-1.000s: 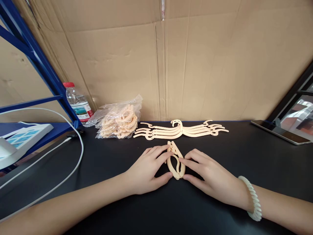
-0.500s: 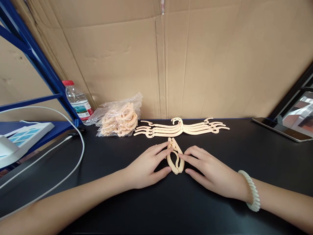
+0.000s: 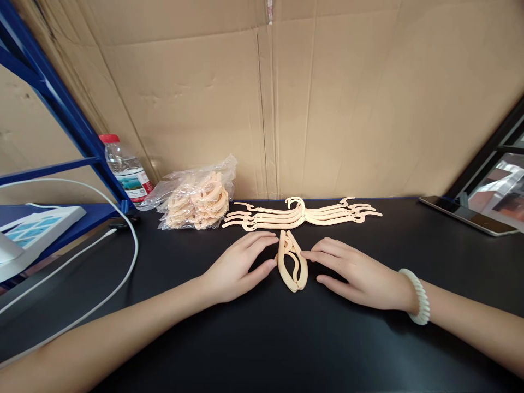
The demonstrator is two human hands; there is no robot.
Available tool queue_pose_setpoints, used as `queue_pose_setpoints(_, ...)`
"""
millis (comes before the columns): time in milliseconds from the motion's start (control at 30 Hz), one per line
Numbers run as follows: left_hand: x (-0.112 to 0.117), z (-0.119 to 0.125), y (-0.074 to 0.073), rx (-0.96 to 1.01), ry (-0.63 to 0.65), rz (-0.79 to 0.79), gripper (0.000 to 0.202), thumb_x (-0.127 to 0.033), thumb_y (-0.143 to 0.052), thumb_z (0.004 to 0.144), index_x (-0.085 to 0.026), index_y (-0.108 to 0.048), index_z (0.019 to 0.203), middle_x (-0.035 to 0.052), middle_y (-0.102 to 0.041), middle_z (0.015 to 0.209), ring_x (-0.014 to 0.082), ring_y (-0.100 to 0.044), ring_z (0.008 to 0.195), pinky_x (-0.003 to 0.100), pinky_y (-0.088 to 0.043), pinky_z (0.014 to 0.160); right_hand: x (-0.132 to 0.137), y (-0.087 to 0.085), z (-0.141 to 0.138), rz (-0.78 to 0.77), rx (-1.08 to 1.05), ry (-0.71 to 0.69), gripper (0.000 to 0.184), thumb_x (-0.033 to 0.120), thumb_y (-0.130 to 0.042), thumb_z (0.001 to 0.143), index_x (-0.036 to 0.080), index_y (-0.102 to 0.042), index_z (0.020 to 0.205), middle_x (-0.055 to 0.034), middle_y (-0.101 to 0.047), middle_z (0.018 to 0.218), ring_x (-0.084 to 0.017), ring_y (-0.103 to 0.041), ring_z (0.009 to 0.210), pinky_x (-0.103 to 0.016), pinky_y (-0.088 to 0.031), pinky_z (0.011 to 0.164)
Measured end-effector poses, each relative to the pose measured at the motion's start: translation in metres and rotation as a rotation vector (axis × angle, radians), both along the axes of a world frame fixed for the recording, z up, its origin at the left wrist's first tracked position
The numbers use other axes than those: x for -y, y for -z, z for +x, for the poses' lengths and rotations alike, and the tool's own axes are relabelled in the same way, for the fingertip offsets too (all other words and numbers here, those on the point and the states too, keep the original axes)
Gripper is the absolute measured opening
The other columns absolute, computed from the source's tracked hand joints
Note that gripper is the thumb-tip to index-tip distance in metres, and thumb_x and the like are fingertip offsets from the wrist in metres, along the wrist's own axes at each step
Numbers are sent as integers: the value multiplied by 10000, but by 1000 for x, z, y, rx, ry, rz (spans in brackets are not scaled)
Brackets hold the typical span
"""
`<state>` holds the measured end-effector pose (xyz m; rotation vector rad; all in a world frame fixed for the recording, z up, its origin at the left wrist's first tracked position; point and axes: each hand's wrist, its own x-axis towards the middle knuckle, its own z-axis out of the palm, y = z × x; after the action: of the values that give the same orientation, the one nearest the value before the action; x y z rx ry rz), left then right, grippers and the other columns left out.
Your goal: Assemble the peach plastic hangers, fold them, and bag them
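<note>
A peach-coloured folding hanger, folded up, lies flat on the black table between my hands. My left hand rests just to its left, fingers stretched out and holding nothing; its thumb tip is close to the hanger's edge. On the other side, my right hand has its fingers apart, with the index fingertip at or touching the hanger's right edge. Behind it lie several unfolded hangers of the same colour, stacked with their arms spread and hooks together.
A clear plastic bag full of folded hangers sits at the back left, beside a water bottle with a red cap. A phone lies at the back right. A white cable loops across the left. Cardboard stands behind.
My left hand has drawn back leftward, its fingers coming off the folded hanger. My right thumb has moved slightly away from it. The hanger stays in place.
</note>
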<state>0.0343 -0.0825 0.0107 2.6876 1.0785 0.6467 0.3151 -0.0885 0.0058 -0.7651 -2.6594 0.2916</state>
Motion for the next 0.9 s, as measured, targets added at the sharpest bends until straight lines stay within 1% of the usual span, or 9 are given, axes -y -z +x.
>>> queue_pose_setpoints(100,-8,-5,2,-13,-103,43,384,-351,-461,973,-160,-550,1293,125,-562,1359,272,-522,1271,442,-434,1088,-8,0,7,20,-4,-38,430,219,-463,975,216,-451,1405,-102,-593,1104,-224,-552,999,-400,-502,901)
queue_pose_setpoints(200,-12,-8,6,-11,-190,56,398,-374,-447,970,-148,-569,1275,136,-559,1364,291,-509,1285,476,-416,1099,-15,1,14,74,12,-16,403,228,-452,977,187,-489,1377,-118,-608,1091,-232,-568,989,-402,-516,879)
queue_pose_setpoints(267,-13,-8,8,-23,-211,49,416,-386,-442,968,-144,-567,1283,140,-544,1384,296,-490,1306,485,-399,1111,-20,1,19,110,25,7,383,233,-447,977,169,-520,1347,-125,-620,1086,-238,-579,984,-402,-526,863)
queue_pose_setpoints(367,-13,-8,9,-63,-216,32,436,-395,-438,967,-141,-560,1300,144,-523,1411,303,-482,1314,495,-396,1111,-29,3,26,175,39,78,344,231,-446,973,161,-573,1285,-123,-643,1074,-248,-593,978,-431,-528,864)
queue_pose_setpoints(467,-13,-8,9,-85,-209,25,416,-387,-449,962,-151,-584,1276,140,-549,1383,304,-515,1280,493,-423,1088,-38,7,34,248,39,211,299,217,-454,960,161,-624,1199,-118,-661,1053,-272,-592,1014,-490,-503,914)
queue_pose_setpoints(533,-13,-8,9,-91,-200,26,394,-373,-460,958,-159,-601,1258,133,-575,1347,299,-533,1258,485,-438,1076,-45,10,39,278,26,290,287,216,-463,948,158,-636,1170,-127,-658,1083,-287,-582,1067,-507,-486,953)
queue_pose_setpoints(733,-14,-7,10,-131,-190,47,395,-352,-467,952,-144,-598,1260,142,-572,1345,290,-522,1261,472,-433,1080,-56,19,51,304,27,402,364,215,-424,938,133,-582,1255,-168,-581,1297,-312,-532,1223,-526,-452,1042)
queue_pose_setpoints(900,-12,-6,8,-139,-187,60,379,-337,-471,949,-150,-601,1251,138,-581,1334,285,-531,1251,461,-443,1071,-58,23,52,276,70,423,383,235,-388,952,130,-553,1282,-157,-568,1332,-304,-517,1252,-510,-437,1070)
